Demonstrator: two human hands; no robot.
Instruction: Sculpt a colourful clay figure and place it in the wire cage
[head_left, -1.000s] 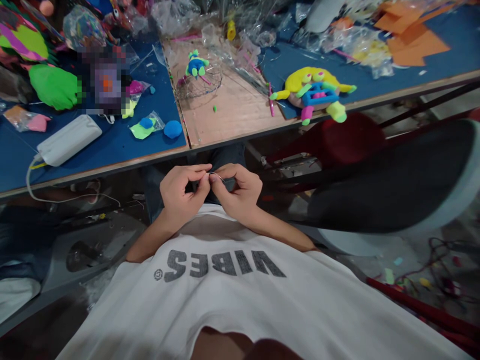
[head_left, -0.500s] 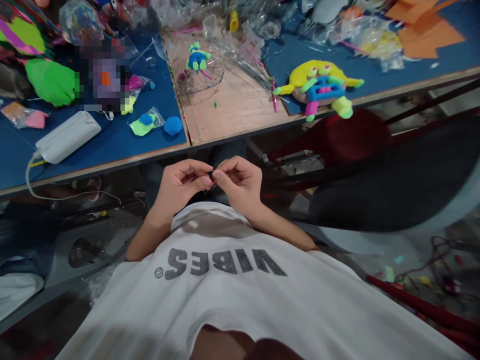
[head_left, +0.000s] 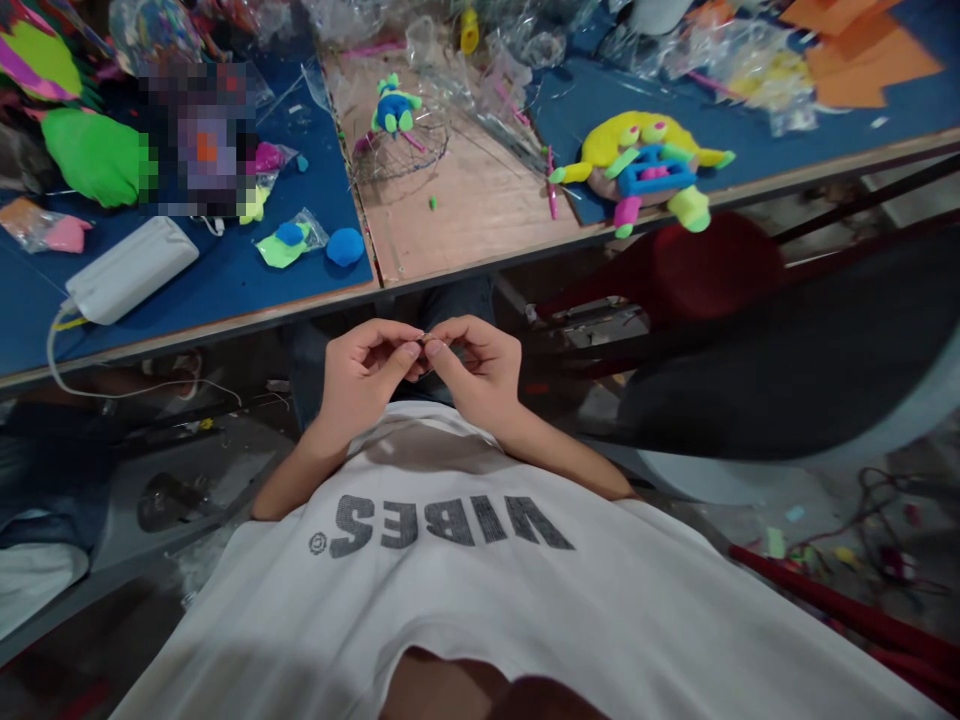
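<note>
My left hand (head_left: 367, 370) and my right hand (head_left: 478, 368) meet over my lap, just below the table's front edge. Thumb and fingertips of each are pinched together at one spot, where a tiny thin piece (head_left: 424, 338) shows between them; it is too small to name. On the table beyond stands a small blue and green clay figure (head_left: 395, 108) by a ring of thin wire (head_left: 431, 150). To the right sits a yellow clay creature (head_left: 637, 140) with a blue mouth frame and pink eyes.
Left on the table are a white power adapter (head_left: 133, 270) with a cable, a blue clay ball (head_left: 345, 247) and a green clay lump (head_left: 97, 155). Clear plastic wrappers (head_left: 544, 48) and orange sheets (head_left: 870, 60) lie at the back. A dark chair (head_left: 795, 360) stands at right.
My fingertips have shifted slightly against each other. A dark bit visible between them earlier is now barely seen. The view has moved a little; the table things look unmoved.
</note>
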